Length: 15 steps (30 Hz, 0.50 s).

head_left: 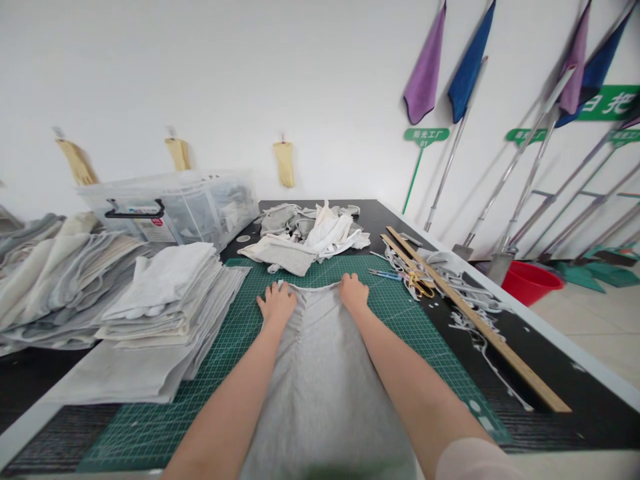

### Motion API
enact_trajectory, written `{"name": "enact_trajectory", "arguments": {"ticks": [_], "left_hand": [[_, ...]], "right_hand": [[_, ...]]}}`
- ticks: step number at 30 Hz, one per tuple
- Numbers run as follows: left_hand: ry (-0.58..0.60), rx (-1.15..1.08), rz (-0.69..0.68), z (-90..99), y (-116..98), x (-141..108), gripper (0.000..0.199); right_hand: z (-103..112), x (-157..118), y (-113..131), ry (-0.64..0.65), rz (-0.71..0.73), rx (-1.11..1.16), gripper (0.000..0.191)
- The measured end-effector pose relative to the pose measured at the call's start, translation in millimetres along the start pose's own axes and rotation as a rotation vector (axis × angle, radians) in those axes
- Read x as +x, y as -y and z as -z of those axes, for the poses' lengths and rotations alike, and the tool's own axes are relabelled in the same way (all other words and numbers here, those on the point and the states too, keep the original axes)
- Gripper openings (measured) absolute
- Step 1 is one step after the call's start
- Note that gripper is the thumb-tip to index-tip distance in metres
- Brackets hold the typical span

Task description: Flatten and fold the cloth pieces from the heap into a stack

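A length of light grey cloth (335,360) runs over the green cutting mat (430,360) toward me, its far edge pulled into a shallow curve. My left hand (277,305) is closed at the far left corner of the cloth, where the side is slightly bunched. At the far right corner my right hand (354,293) has its fingers curled over the edge. Just beyond both hands lies a loose heap of grey and white cloth scraps (315,233). Blue-handled scissors (386,274) and gold-handled scissors (421,285) rest right of my right hand.
Stacked folded cloths (155,300) and a larger cloth pile (65,280) stand left, before a clear plastic bin (195,207). A long wooden strip (480,323) lies right among cut cloth strips (483,303). Beyond the table edge are a red bucket (531,283) and long-handled tools (453,167).
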<state>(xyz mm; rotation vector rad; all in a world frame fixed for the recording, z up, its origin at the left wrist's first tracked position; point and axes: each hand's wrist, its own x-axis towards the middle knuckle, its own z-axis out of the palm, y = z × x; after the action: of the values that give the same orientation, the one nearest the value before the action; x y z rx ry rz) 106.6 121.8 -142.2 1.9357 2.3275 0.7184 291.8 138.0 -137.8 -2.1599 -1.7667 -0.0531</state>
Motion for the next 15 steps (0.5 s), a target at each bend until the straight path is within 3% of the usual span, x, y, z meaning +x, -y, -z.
{"name": "enact_trajectory", "arguments": {"ticks": [7, 12, 15], "left_hand": [[-0.056, -0.177, 0.117, -0.2, 7, 13, 0.050], [-0.084, -0.407, 0.187, -3.9, 14, 23, 0.020], [-0.088, -0.635, 0.198, -6.6, 19, 31, 0.015]], "right_hand": [[-1, 2, -16, -0.065, 0.001, 0.266, 0.014], [-10, 12, -31, -0.065, 0.010, 0.560, 0.015], [-14, 17, -39, -0.082, 0.039, 0.738, 0.016]]}}
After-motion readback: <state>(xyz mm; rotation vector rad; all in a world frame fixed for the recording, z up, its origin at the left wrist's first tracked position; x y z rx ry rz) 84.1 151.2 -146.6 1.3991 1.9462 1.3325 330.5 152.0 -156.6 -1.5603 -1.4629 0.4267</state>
